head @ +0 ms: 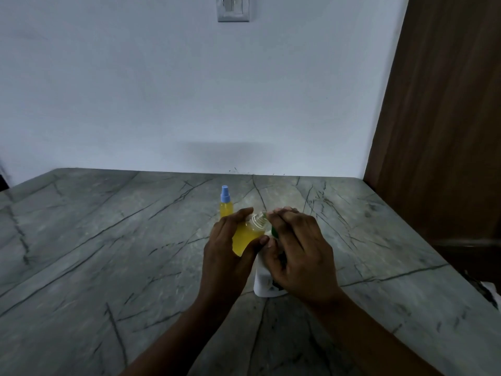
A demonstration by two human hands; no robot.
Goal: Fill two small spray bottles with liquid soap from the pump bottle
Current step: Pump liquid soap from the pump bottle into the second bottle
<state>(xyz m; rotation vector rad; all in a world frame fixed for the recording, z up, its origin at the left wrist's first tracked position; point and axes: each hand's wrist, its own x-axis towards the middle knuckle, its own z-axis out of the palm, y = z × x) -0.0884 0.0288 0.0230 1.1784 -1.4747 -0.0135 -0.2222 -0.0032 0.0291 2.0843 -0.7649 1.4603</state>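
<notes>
My left hand (230, 256) grips a small clear spray bottle (248, 236) holding yellow liquid, tilted, its threaded neck uncapped and pointing right. My right hand (298, 251) lies over the top of a white pump bottle (264, 280) with a green pump head (274, 231), fingers curled down on the pump, whose nozzle meets the small bottle's mouth. Behind them a second small spray bottle (226, 202) stands upright with yellow liquid and a blue spray cap on.
Everything stands on a grey marble counter (108, 253) against a white wall. A brown wooden panel (439, 118) rises at the right edge of the counter. A switch plate (233, 8) is on the wall above.
</notes>
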